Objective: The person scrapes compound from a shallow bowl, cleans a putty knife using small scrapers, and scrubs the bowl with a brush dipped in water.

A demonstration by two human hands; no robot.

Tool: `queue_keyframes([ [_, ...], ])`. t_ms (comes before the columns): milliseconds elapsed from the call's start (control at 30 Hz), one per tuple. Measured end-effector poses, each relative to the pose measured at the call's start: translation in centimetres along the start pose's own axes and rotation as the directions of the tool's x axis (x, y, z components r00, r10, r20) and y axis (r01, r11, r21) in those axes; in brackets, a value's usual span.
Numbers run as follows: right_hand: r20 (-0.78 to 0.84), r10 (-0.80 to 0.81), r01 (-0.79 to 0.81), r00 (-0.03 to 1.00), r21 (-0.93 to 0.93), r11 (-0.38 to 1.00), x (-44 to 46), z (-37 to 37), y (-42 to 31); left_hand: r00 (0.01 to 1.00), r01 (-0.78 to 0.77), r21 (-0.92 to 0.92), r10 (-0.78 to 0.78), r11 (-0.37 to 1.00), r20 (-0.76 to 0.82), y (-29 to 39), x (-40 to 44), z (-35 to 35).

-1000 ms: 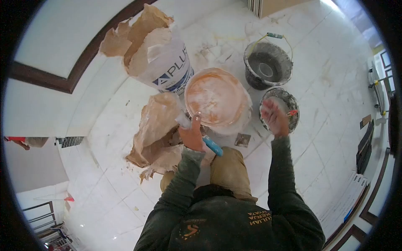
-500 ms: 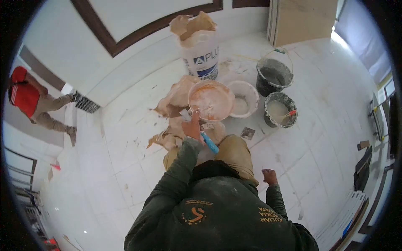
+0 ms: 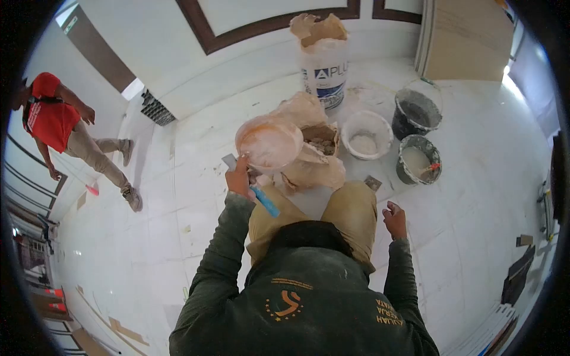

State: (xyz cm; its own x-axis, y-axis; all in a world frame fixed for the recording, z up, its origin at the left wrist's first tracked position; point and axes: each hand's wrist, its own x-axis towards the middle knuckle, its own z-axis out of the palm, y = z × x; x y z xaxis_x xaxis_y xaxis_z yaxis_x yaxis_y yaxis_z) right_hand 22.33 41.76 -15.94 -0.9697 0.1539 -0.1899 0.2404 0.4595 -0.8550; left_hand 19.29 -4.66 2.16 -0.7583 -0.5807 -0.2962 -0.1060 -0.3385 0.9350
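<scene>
My left hand (image 3: pixel 238 177) grips the rim of a pinkish, powder-coated basin (image 3: pixel 269 144) and also holds a scraper with a blue handle (image 3: pixel 265 202). The basin is raised beside a torn paper bag (image 3: pixel 314 172) with lumpy material inside. My right hand (image 3: pixel 394 220) is held over the floor right of my knee, its fingers curled; whether anything is in them is too small to tell. A white bucket (image 3: pixel 366 135) with pale contents stands past my knees. To its right is a dark bucket (image 3: pixel 418 159) with whitish liquid and a red-handled tool.
Another dark bucket (image 3: pixel 417 113) stands farther back. A white APLUS container (image 3: pixel 325 74) holding an open paper bag is near the wall. A small square plate (image 3: pixel 373 183) lies by my right knee. At the left, a person in a red shirt (image 3: pixel 53 113) is walking.
My left hand has moved left with the basin, uncovering the white bucket and the bag's opening. My right hand has left the dark bucket. The person in red has come into fuller view.
</scene>
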Motion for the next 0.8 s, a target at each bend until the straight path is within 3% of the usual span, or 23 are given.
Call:
queue_keyframes([
  [33, 0.021, 0.006, -0.005, 1.0, -0.009, 1.0, 0.0, -0.1, -0.4, 1.0, -0.003, -0.008, 0.003, 1.0, 0.026, 0.3, 0.6, 0.1],
  [100, -0.083, -0.182, 0.165, 0.98, -0.177, 0.97, -1.1, -0.6, -5.7, 0.999, 0.023, -0.003, -0.023, 1.0, 0.023, 1.8, 1.3, 1.0],
  [133, -0.093, -0.247, 0.232, 0.965, -0.151, 0.961, -1.6, -0.5, -8.6, 0.999, 0.015, 0.027, -0.016, 1.0, 0.031, 3.0, 1.1, 1.9],
  [167, -0.06, -0.223, 0.211, 0.973, -0.162, 0.964, -2.0, -0.2, -10.9, 0.999, 0.007, 0.054, -0.009, 0.998, 0.038, 3.7, 1.3, 2.8],
  [233, 0.056, -0.379, 0.381, 0.924, -0.24, 0.893, -1.9, 1.2, -14.4, 0.997, -0.032, -0.089, 0.038, 0.996, 0.062, 3.9, 3.2, 4.2],
  [267, 0.086, -0.363, 0.373, 0.928, -0.231, 0.899, -1.6, 2.3, -15.1, 0.995, -0.033, -0.099, 0.042, 0.995, 0.087, 4.2, 4.0, 4.6],
  [333, 0.248, -0.404, 0.473, 0.881, -0.43, 0.769, -1.4, 4.2, -16.2, 0.99, -0.058, -0.113, 0.072, 0.992, 0.122, 5.4, 5.0, 5.9],
  [367, 0.264, -0.386, 0.465, 0.884, -0.421, 0.779, -1.9, 4.7, -17.8, 0.986, -0.079, -0.121, 0.096, 0.99, 0.139, 5.8, 5.4, 6.8],
  [433, 0.282, -0.098, 0.291, 0.954, -0.805, 0.516, -2.9, 5.6, -21.4, 0.985, -0.016, -0.076, 0.028, 0.997, 0.168, 6.4, 7.7, 8.0],
  [467, 0.254, -0.128, 0.283, 0.959, -0.803, 0.525, -3.4, 5.4, -21.7, 0.989, 0.004, -0.059, 0.005, 0.998, 0.146, 6.4, 8.3, 8.4],
  [567, 0.313, -0.134, 0.336, 0.94, -0.793, 0.509, -5.6, 3.6, -22.9, 0.942, -0.154, 0.032, 0.136, 0.988, 0.307, 8.0, 9.2, 10.3],
  [633, 0.378, -0.116, 0.379, 0.919, -0.762, 0.525, -6.5, 2.6, -24.1, 0.96, -0.123, 0.033, 0.111, 0.992, 0.256, 8.8, 9.2, 11.5],
  [700, 0.404, 0.053, 0.284, 0.913, -0.723, 0.629, -7.2, 2.4, -26.2, 0.972, -0.106, 0.059, 0.091, 0.993, 0.215, 9.6, 9.1, 12.0],
  [767, 0.48, 0.1, 0.329, 0.871, -0.723, 0.608, -8.3, 2.5, -25.8, 0.977, -0.108, 0.079, 0.091, 0.991, 0.191, 11.6, 8.1, 12.4],
  [800, 0.495, 0.119, 0.328, 0.861, -0.718, 0.614, -9.0, 2.8, -25.3, 0.983, -0.019, 0.038, 0.012, 0.999, 0.181, 13.4, 6.4, 12.6],
])
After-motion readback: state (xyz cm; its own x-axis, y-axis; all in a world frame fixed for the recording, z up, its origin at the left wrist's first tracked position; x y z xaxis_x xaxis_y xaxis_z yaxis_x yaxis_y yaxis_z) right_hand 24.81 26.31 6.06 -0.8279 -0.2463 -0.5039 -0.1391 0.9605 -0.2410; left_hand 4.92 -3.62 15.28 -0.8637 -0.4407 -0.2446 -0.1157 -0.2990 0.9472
